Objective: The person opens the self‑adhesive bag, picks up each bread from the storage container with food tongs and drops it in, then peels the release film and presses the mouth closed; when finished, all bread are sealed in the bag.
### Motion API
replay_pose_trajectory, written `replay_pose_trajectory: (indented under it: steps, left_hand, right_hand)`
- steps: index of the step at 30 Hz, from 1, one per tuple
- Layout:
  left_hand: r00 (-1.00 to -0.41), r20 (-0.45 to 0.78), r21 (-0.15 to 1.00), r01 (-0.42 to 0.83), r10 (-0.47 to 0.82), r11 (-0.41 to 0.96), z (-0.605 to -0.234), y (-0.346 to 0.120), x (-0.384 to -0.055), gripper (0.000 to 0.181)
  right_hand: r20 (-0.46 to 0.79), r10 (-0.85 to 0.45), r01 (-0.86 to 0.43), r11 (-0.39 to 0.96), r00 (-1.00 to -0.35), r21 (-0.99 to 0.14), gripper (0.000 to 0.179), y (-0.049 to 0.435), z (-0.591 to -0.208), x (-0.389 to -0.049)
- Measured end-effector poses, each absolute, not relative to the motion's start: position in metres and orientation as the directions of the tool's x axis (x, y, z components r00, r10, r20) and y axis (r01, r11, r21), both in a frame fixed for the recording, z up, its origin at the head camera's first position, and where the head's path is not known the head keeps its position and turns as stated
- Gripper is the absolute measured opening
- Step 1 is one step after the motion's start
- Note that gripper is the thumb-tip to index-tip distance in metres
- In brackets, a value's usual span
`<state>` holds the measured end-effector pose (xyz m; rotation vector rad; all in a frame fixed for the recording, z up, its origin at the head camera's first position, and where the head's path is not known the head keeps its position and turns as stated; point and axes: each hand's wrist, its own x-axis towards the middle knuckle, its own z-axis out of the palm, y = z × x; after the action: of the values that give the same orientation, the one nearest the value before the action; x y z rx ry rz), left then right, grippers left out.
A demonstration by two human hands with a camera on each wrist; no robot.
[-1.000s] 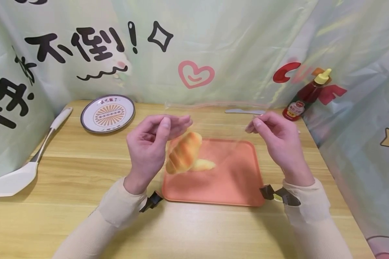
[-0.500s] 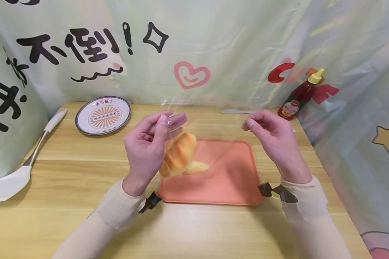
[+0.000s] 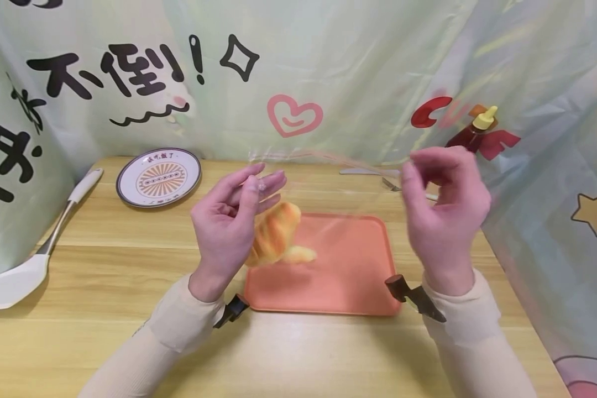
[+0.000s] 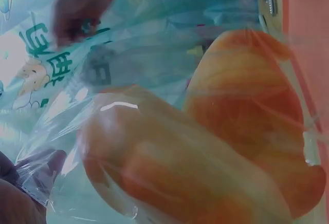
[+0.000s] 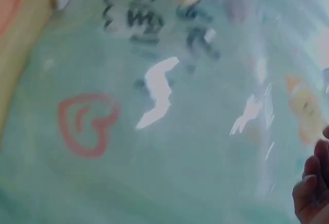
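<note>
A clear plastic bag stretches between my two hands above an orange tray. My left hand pinches one side of it between thumb and fingers. On the other side, the bag's top edge runs to my right hand, whose curled fingers grip it. Two bread rolls, a ridged golden one and a paler one partly behind it, hang low near the left hand. Through film in the left wrist view, a near roll and a farther roll appear inside the bag. Film glare fills the right wrist view.
A patterned plate lies at the back left, with a white spatula along the left side. A knife and fork lie behind the tray. A sauce bottle stands back right, partly hidden by my right hand.
My right hand has moved right and up, drawing the bag's edge wider. The fork now shows, and the bottle is partly covered. My left hand has hardly moved.
</note>
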<state>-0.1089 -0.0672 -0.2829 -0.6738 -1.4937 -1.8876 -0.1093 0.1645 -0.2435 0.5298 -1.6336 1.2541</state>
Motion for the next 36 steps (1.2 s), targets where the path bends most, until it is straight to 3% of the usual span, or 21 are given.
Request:
replay_pose_trajectory:
  steps: [4,7,12,18,24,36]
  left_hand:
    - [-0.671,0.728,0.655,0.741,-0.14,-0.144,-0.281,-0.065,-0.107,0.022]
    - [-0.661,0.741,0.646,0.75,-0.117,-0.143,-0.281,-0.064,-0.106,0.023]
    - [-0.63,0.77,0.616,0.776,-0.104,-0.135,-0.281,-0.064,-0.106,0.024]
    - [-0.592,0.797,0.586,0.806,-0.117,-0.086,-0.282,-0.062,-0.105,0.025]
    - [-0.587,0.803,0.585,0.809,-0.107,-0.044,-0.281,-0.063,-0.103,0.026]
    - [-0.558,0.826,0.56,0.828,-0.073,0.013,-0.283,-0.066,-0.1,0.027]
  right_hand:
    - [0.945,-0.07,-0.887,0.374,-0.319,-0.271,0.015,0.14,-0.235,-0.1]
    - [0.921,-0.243,-0.908,0.367,-0.305,-0.204,0.011,0.124,-0.23,-0.096]
    - [0.88,-0.378,-0.925,0.348,-0.287,-0.152,0.011,0.104,-0.228,-0.104]
    - [0.864,-0.427,-0.925,0.365,-0.266,-0.104,0.012,0.091,-0.227,-0.117]
    - [0.87,-0.443,-0.91,0.415,-0.218,-0.017,0.011,0.087,-0.226,-0.122]
    - [0.874,-0.467,-0.917,0.392,-0.135,0.067,0.008,0.088,-0.219,-0.123]
